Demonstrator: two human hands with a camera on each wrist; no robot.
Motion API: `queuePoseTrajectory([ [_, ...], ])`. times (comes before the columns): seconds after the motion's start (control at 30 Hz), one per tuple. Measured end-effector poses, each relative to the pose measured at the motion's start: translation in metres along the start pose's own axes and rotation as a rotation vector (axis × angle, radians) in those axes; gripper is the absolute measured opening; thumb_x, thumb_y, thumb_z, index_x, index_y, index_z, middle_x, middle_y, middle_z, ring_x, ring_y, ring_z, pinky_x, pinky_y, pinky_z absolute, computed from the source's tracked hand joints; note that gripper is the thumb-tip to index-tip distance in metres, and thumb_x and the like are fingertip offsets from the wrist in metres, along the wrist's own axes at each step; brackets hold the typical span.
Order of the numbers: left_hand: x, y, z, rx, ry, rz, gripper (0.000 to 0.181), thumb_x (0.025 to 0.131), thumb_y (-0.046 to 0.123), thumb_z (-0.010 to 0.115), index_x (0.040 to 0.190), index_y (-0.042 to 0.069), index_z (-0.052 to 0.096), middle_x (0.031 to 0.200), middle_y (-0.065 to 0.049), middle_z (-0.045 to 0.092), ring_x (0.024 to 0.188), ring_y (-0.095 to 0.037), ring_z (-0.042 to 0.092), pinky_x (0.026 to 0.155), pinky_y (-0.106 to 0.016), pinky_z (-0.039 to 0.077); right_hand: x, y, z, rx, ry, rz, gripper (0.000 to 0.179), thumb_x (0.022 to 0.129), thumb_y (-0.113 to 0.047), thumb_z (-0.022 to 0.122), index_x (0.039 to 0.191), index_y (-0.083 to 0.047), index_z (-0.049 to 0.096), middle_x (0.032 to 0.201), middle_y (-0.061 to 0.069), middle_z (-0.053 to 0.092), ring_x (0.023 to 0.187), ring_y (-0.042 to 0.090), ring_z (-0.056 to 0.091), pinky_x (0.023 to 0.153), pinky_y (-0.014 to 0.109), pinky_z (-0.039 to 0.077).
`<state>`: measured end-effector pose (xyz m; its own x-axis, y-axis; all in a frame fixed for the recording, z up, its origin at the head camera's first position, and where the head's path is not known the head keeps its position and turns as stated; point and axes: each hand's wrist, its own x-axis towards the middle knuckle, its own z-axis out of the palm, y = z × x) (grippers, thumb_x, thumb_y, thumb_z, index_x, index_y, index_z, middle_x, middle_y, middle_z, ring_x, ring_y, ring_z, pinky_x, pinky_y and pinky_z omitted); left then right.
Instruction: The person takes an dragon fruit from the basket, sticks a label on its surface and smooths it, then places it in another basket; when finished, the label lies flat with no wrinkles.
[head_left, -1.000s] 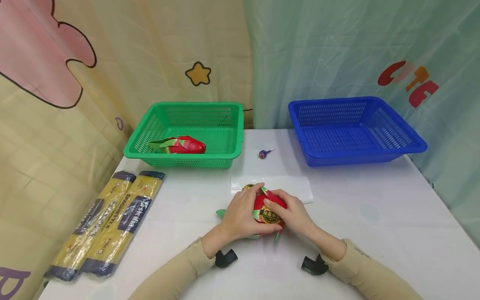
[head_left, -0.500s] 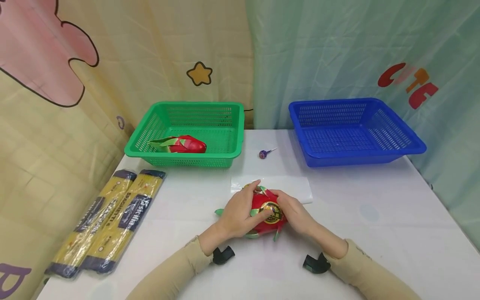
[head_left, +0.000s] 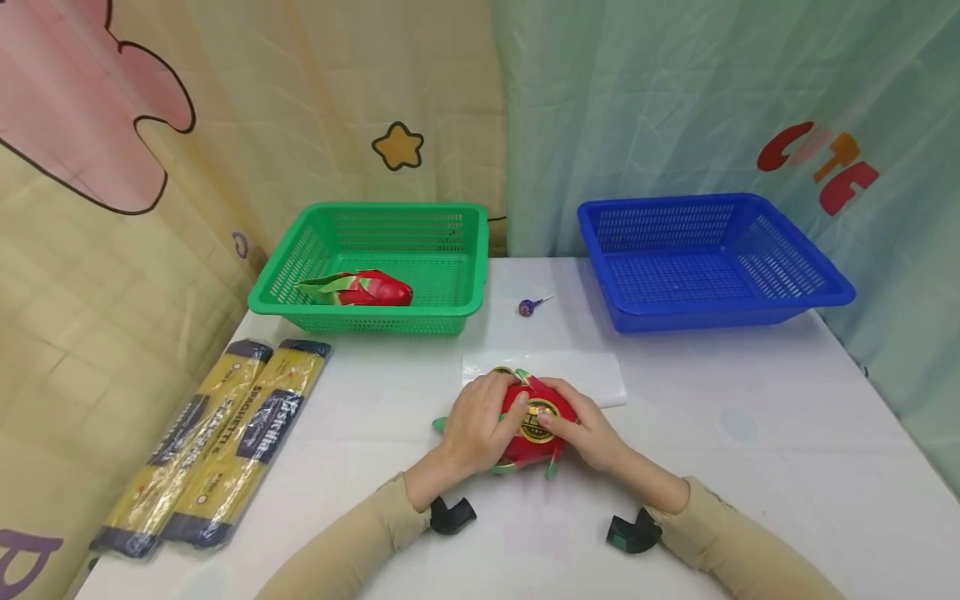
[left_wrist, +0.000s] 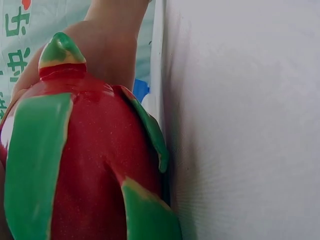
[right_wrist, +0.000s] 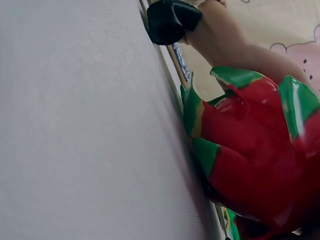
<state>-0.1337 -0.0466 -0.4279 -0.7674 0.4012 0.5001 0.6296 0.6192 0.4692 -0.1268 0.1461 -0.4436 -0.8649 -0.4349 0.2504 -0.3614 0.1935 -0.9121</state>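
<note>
A red dragon fruit point(head_left: 527, 450) with green-tipped scales lies on its side on the white table, cupped from both sides. My left hand point(head_left: 474, 427) grips its left side, thumb up beside the label. On the right, my right hand point(head_left: 592, 431) holds the fruit, thumb at the edge of a round black-and-gold sticker point(head_left: 536, 418) on its top. Green scale tips of the dragon fruit point(left_wrist: 107, 145) fill much of the left wrist view. In the right wrist view the dragon fruit point(right_wrist: 255, 140) sits close against the tabletop, its far side hidden.
Behind the hands lies a glossy white sheet point(head_left: 588, 377), partly covered. A green basket point(head_left: 367, 322) at the back left contains another dragon fruit point(head_left: 375, 289); a blue basket point(head_left: 720, 315) stands back right. Between them lies a lollipop point(head_left: 527, 307). Two spaghetti packs point(head_left: 247, 442) lie at left.
My left thumb has drawn back off the sticker to the left. The right thumb, out of sight half a second ago, now rests at the sticker's edge. The fruit stays in place.
</note>
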Motion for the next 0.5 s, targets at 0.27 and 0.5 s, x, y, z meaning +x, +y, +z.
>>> queuePoseTrajectory([
  [0.27, 0.0007, -0.0013, -0.0001, -0.016, 0.039, 0.022, 0.028, 0.095, 0.021, 0.037, 0.099, 0.003, 0.059, 0.083, -0.001, 0.057, 0.074, -0.014, 0.051, 0.07, -0.029, 0.047, 0.001, -0.0002, 0.0062, -0.074, 0.108, -0.045, 0.034, 0.091, -0.012, 0.049, 0.124, -0.004, 0.054, 0.107, 0.008, 0.063, 0.09, 0.014, 0.058, 0.077, 0.029, 0.052],
  [0.5, 0.0003, -0.0012, -0.0006, -0.01, 0.059, 0.031, 0.03, 0.095, 0.015, 0.033, 0.101, 0.002, 0.059, 0.086, -0.003, 0.059, 0.078, -0.016, 0.054, 0.074, -0.031, 0.047, 0.0015, 0.0001, 0.0066, -0.1, 0.13, -0.06, 0.033, 0.093, -0.011, 0.042, 0.122, -0.002, 0.055, 0.106, 0.009, 0.064, 0.09, 0.014, 0.058, 0.079, 0.028, 0.051],
])
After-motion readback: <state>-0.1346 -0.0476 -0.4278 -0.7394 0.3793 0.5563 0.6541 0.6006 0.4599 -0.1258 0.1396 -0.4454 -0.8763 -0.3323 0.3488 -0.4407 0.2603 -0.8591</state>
